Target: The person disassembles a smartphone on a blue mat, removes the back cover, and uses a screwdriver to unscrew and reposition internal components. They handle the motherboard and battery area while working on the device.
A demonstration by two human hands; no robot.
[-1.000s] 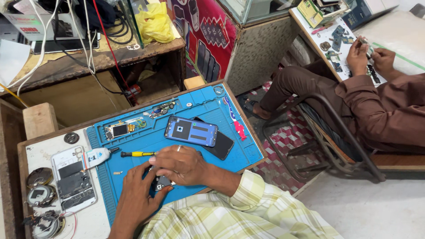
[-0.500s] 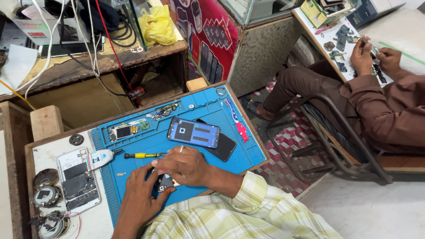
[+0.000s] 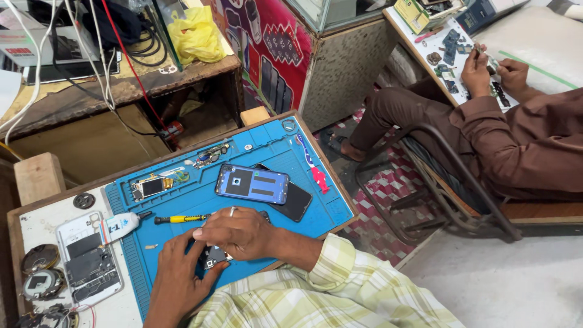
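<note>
From the head camera, both hands meet low on the blue work mat point(image 3: 182, 200) that covers much of the wooden table point(image 3: 36, 237). The left hand point(image 3: 179, 276) comes up from below with its fingers curled under a small dark phone part point(image 3: 214, 255), and the right hand point(image 3: 237, 231), wearing a ring, lies over the same part with its fingers closed down on it, so the part is pinched between the two hands and mostly hidden. Just above the right hand a yellow-handled screwdriver point(image 3: 180, 218) lies flat on the mat, its tip pointing left toward a small white glue tube point(image 3: 118, 226). Beyond the knuckles a phone with a lit blue screen point(image 3: 253, 183) rests tilted across a dark phone point(image 3: 296, 201). A circuit board point(image 3: 155, 184) sits near the mat's far edge. Left of the mat an opened phone body point(image 3: 85, 267) lies on the table. At upper right another person in brown clothing point(image 3: 516, 146) sits in a chair, working at a separate table point(image 3: 546, 42).
</note>
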